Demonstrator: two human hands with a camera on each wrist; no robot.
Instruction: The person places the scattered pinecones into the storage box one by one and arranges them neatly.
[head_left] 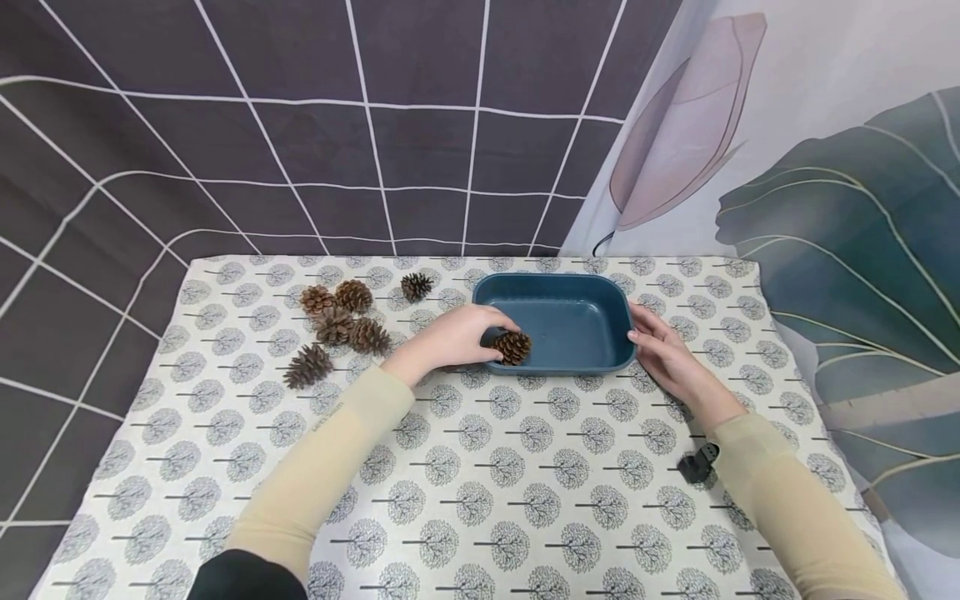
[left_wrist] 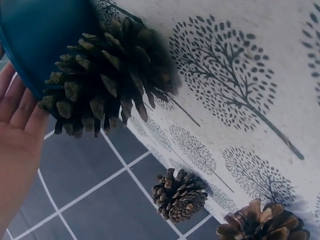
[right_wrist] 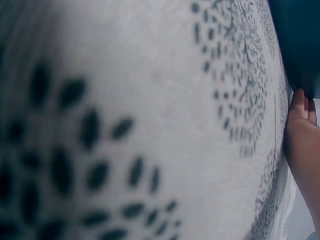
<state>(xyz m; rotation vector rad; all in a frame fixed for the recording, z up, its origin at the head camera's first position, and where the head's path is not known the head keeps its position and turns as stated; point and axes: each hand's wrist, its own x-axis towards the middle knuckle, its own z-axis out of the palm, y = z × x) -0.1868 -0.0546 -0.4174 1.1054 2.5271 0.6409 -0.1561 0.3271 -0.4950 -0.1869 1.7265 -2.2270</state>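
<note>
My left hand [head_left: 457, 337] holds a brown pine cone [head_left: 513, 348] between thumb and fingers at the near-left corner of a dark blue rectangular basin [head_left: 570, 367]. My right hand [head_left: 667, 354] grips the basin's right end, thumb at the rim and fingers along the outer wall. In the right wrist view, the fingers [right_wrist: 302, 107] touch the basin's side. A large pine cone [left_wrist: 100, 80] appears close up in the left wrist view, with part of a hand [left_wrist: 22, 120] beside the basin [left_wrist: 45, 35].
Left of the basin lie several pine cones [head_left: 333, 325] in a cluster. One pine cone [head_left: 307, 367] lies nearer, another [head_left: 416, 287] farther back. A small black object [head_left: 699, 463] is by the right wrist. A tree-print cloth [head_left: 487, 500] covers the table before a dark grid-patterned backdrop [head_left: 420, 142].
</note>
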